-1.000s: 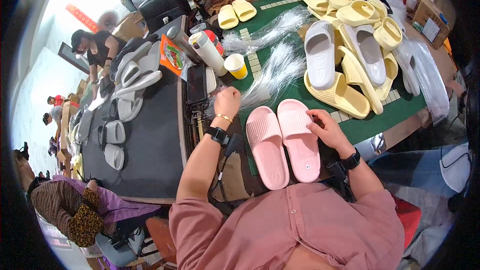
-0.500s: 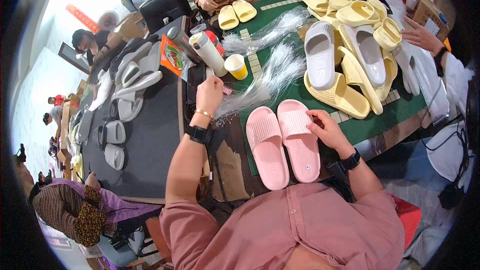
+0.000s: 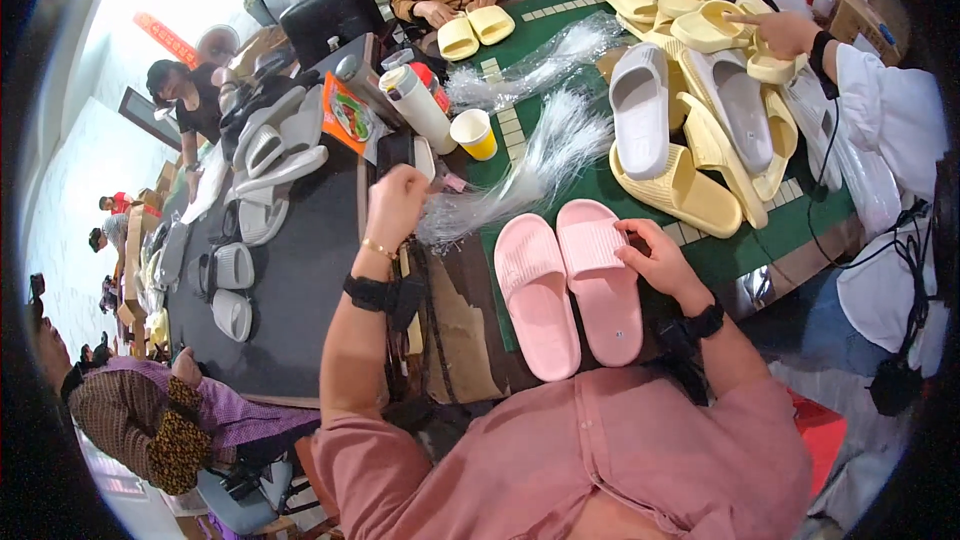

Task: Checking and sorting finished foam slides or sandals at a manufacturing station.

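Two hands at work here: the left hand [image 3: 398,202], its fingers curled over, has drawn back to the left, clear of the white cup with the yellow base [image 3: 474,135] it was near a second ago. I can't tell whether anything is pinched in it. The right hand [image 3: 652,256] hasn't budged, thumb and fingertips lying on the outer side of one ribbed strap; how firmly it grips, I can't say.

Between the hands, nearer the body, the pair of pale pink, moulded slip-on slippers [image 3: 545,325] sits side by side, toes pointing away, just as before. So all the shifting is on the left, and the pair stays steadied.

Just beyond the left hand, the loose bundle of thin, clear plastic strands [image 3: 545,165] fans out, its near ends close to that wrist.

Beyond the right hand, a co-worker's hand [image 3: 785,37] in a white sleeve has come in over the heap of yellow and grey slippers [image 3: 680,195]. Farther off, another person's fingers have reached a yellow pair [image 3: 458,40].
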